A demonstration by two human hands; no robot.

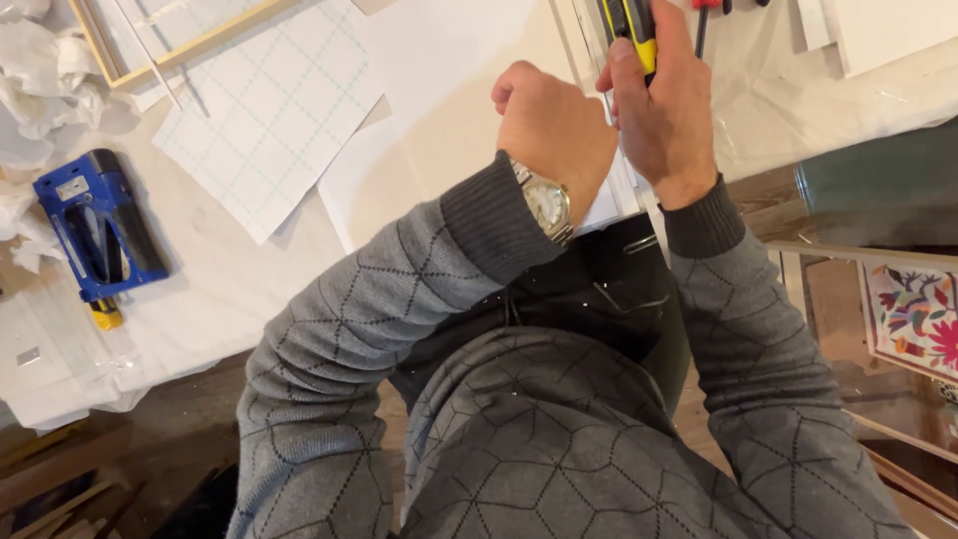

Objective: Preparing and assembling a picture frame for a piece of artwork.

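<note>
My right hand grips a yellow and black utility knife, its tip near the top edge of the view. My left hand sits just left of it, fingers curled down on a white sheet and on what looks like a narrow straightedge that runs under both hands. A metal watch is on my left wrist. Both arms wear grey patterned sleeves.
A blue and black tool lies at the left on the white table cover. A gridded sheet and a wooden frame lie at the upper left beside crumpled paper. A red-handled tool is at the top. A floral picture stands at the right.
</note>
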